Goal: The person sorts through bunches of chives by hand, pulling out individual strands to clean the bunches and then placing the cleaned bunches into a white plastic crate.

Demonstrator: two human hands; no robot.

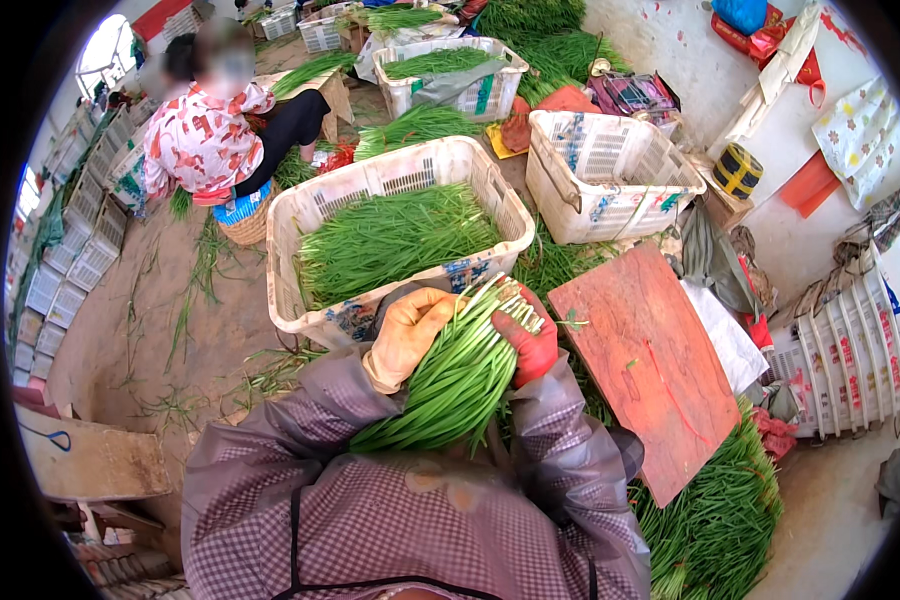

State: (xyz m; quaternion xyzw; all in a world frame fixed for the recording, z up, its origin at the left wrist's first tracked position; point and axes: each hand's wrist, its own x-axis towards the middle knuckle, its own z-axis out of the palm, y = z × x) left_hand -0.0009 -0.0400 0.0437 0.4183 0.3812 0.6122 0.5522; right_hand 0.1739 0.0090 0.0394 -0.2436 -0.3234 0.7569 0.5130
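Note:
A thick bunch of green garlic chives (pixel 461 367) lies across my lap, its pale cut ends pointing up and away from me. My right hand (pixel 529 337), in a red glove, grips the bunch near those ends. On the other side, my left hand (pixel 412 334) wears a yellowish rubber glove and pinches at stalks along the bunch's edge; its fingertips partly hide what they hold. Just beyond both hands stands a white plastic crate (pixel 401 169) with a layer of chives (pixel 405 232) inside. To the right, a reddish wooden board (pixel 645 367) carries a red string and leaf scraps.
A second white crate (pixel 607 180) stands at the back right. Beneath and beside the board is a large heap of chives (pixel 720 510). Another person (pixel 206 146) sits on a woven basket (pixel 247 217) at the back left. Stacked crates (pixel 82 232) line the left wall; loose leaves litter the floor.

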